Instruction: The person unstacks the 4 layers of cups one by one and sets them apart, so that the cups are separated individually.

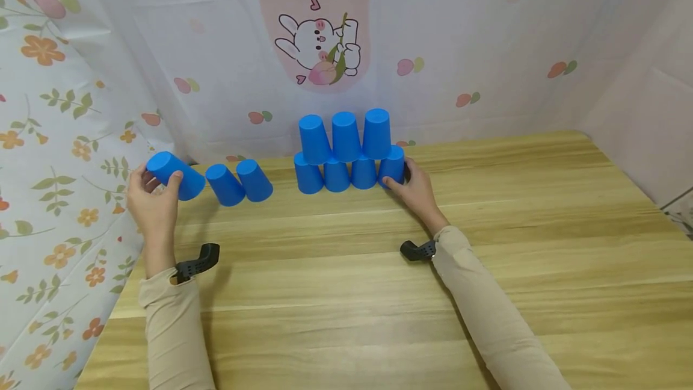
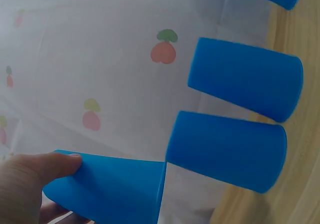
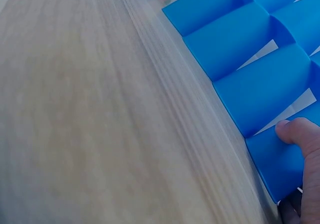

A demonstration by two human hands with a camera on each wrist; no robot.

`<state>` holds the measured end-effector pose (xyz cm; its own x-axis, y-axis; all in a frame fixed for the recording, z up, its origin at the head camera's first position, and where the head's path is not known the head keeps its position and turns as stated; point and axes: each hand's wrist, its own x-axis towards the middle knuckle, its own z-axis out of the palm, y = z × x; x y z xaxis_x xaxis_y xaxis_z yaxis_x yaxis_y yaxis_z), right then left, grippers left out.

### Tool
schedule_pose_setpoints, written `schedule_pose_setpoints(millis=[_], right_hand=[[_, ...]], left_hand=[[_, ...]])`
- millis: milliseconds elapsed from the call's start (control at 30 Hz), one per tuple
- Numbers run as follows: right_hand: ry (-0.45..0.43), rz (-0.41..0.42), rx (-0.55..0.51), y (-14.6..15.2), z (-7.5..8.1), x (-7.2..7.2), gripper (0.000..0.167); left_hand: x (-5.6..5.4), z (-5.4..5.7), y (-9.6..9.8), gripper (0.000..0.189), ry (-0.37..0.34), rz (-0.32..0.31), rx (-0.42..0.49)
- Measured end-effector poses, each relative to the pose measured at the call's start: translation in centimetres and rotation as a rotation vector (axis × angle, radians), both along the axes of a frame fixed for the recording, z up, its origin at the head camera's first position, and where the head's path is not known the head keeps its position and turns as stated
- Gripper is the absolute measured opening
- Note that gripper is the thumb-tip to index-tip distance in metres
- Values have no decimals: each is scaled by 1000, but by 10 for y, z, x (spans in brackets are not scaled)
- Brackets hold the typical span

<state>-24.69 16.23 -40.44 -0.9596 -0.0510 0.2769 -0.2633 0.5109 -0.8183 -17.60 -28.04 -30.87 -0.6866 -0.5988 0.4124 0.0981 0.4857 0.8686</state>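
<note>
On the left, my left hand (image 1: 154,206) grips an upside-down blue plastic cup (image 1: 181,180), its thumb (image 2: 57,165) on the near side. That held cup is raised off the table, its rim close to the top of one of two blue cups (image 1: 225,185) standing upside down beside it. Right of these stands a two-tier stack: a lower row of several cups (image 1: 337,176) and three cups (image 1: 345,137) bridging them. My right hand (image 1: 418,190) holds the rightmost lower cup (image 3: 275,159), thumb in front; its other fingers are mostly hidden behind.
The wooden table (image 1: 325,294) carries all the standing cups near its back edge. Behind it hangs a printed white cloth (image 1: 460,29), and a floral cloth (image 1: 65,197) borders the left side. Each wrist wears a black camera mount (image 1: 200,262).
</note>
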Motion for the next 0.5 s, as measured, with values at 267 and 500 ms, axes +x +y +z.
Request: schedule_pose_setpoints(millis=[267, 500], right_hand=[[-9, -6, 6, 0, 0, 0, 67], [-9, -5, 4, -1, 1, 1, 66]], left_hand=[[-3, -16, -9, 60, -174, 30, 29], [-6, -25, -12, 60, -219, -7, 30]])
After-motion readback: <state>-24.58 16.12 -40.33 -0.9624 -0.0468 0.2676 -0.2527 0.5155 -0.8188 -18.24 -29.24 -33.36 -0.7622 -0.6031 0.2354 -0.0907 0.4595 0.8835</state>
